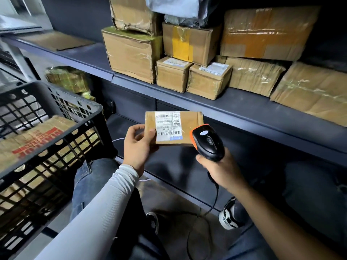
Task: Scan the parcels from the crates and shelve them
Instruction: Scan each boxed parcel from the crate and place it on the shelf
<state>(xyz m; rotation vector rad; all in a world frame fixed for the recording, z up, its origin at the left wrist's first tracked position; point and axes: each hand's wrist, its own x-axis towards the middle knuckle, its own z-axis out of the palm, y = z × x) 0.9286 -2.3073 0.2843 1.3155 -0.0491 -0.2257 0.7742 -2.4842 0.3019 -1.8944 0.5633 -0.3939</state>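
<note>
Between my knees and the lower shelf (244,117), my left hand (138,145) pinches the flat parcel (189,128), label up, long axis sideways; my right hand (219,170), just right of it, grasps the scanner (208,141).

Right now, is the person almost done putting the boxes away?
Not yet. Many taped boxes already sit on the shelf. The left hand holds a flat parcel while the right hand points the scanner at its label. The black crate beside them still holds more parcels.
</note>
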